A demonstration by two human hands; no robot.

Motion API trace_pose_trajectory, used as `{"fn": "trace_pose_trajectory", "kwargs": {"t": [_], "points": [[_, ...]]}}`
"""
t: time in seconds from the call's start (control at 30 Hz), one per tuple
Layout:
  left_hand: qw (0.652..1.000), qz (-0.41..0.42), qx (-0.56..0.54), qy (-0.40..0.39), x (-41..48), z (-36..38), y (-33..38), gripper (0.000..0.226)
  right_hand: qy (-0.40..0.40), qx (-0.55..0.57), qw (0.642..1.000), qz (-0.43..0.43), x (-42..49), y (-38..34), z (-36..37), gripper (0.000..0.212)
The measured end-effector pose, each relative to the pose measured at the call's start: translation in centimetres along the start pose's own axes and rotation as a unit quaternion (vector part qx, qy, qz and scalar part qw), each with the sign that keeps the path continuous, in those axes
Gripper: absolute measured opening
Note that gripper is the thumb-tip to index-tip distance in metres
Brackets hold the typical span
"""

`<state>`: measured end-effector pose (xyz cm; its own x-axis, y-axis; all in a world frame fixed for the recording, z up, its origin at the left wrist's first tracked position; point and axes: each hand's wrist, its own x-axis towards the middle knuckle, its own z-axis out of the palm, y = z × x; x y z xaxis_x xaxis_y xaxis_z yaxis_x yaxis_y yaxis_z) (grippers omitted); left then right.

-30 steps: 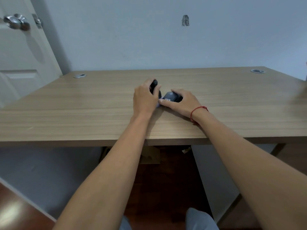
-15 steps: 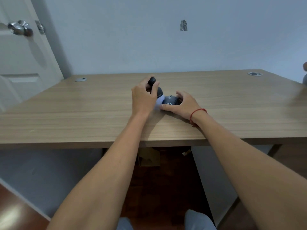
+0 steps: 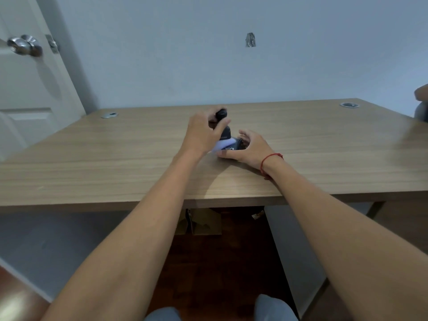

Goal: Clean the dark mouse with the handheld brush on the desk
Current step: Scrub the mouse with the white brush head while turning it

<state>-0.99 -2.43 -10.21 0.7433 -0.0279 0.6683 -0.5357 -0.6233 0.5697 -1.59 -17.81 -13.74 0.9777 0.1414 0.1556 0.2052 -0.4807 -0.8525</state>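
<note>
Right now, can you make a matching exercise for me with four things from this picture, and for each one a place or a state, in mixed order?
Things:
1. left hand
2. right hand
3. brush
4. door knob

Places or states:
A. steadies the dark mouse on the desk
B. pale bristles pressed onto the mouse
C. far left, on the white door
D. wrapped around the dark brush handle

Pairs: 1-D, 2-A, 3-B, 4-C
</note>
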Motion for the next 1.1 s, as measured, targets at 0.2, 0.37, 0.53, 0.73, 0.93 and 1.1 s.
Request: {"fn": "trace_pose_trajectory", "kwargs": {"t": [0.2,0.37,0.53,0.73,0.93,1.1], "points": [[0.995,-0.032,0.044,0.079,0.3,-0.3,-0.7,0.013,0.006,0.001,1.0,0.005,0.1,0.0,0.1,0.114],[0.995,-0.046,-0.002,0.087,0.6,1.0,0.8,0.018,0.007,0.004,1.0,0.005,0.2,0.0,0.0,0.115],[0.992,-0.046,0.098,0.058,1.0,0.9,0.5,0.017,-0.002,0.021,1.0,0.011,0.2,0.1,-0.2,0.116],[0.999,-0.004,0.029,0.027,1.0,1.4,1.9,0.013,-0.05,0.029,0.998,0.026,0.3,-0.2,-0.7,0.128],[0.997,-0.035,0.036,0.054,1.3,1.1,1.8,0.011,-0.038,0.035,0.998,0.03,0.0,-0.4,-0.5,0.122],[0.996,-0.055,0.01,0.066,0.7,2.0,1.2,0.016,-0.04,0.039,0.998,0.025,0.0,-0.2,-0.5,0.117]]}}
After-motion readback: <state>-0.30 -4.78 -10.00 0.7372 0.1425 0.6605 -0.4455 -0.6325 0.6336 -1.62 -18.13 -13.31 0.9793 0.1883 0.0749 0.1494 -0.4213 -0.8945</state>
